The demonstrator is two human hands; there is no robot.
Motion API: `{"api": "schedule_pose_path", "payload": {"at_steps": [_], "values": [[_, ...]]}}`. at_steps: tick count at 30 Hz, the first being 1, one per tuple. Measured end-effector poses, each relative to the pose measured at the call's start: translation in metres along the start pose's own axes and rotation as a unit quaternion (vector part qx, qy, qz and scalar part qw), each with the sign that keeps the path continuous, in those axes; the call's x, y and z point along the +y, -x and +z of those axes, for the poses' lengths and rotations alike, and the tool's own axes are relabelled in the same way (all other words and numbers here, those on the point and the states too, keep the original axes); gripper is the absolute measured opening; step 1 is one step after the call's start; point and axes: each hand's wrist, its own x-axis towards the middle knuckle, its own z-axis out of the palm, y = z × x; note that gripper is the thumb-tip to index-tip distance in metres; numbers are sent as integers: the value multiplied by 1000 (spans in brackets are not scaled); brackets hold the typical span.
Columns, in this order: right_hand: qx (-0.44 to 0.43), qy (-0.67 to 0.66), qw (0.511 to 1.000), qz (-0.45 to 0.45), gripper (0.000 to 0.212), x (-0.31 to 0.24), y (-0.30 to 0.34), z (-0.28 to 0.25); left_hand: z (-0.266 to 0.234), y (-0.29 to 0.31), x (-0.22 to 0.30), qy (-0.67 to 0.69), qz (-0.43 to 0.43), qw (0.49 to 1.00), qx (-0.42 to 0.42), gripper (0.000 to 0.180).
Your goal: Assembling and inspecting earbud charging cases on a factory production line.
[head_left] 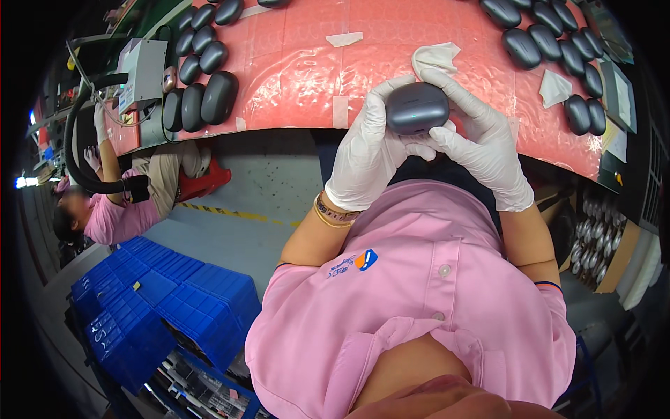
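Between both of my hands is a dark grey, rounded earbud case, closed, with a tiny green light on its front. My left hand, in a white glove, is wrapped round its left side, fingers behind and below. My right hand, gloved too, grips the right side with the thumb at the lower right corner. A white cloth shows just beyond my right fingertips; whether they pinch it I cannot tell. The case is held above the near edge of the pink-covered table.
More dark cases stand in groups at the left and right. White scraps lie on the table. A grey box stands far left, near a seated co-worker. Blue crates are stacked behind at my left.
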Motion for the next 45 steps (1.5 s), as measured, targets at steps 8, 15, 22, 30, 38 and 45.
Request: {"api": "schedule_pose_path", "payload": {"at_steps": [8,15,22,30,38,45], "values": [[8,-27,999,29,56,-2,-1,-2,3,3,0,-15,-13,1000,20,57],[81,-47,987,133,28,-6,-3,-3,-13,6,-2,-169,-85,982,-27,59],[149,6,981,126,33,-17,4,-18,7,-11,4,-32,-160,984,-66,56],[-56,51,985,156,40,-51,63,-87,52,-35,-6,-313,-85,923,-205,58],[240,589,770,-39,41,-44,87,-162,68,-153,-32,-686,335,628,-152,39],[171,570,802,-60,31,-43,95,-137,78,-151,-23,-790,332,477,-195,46]]}}
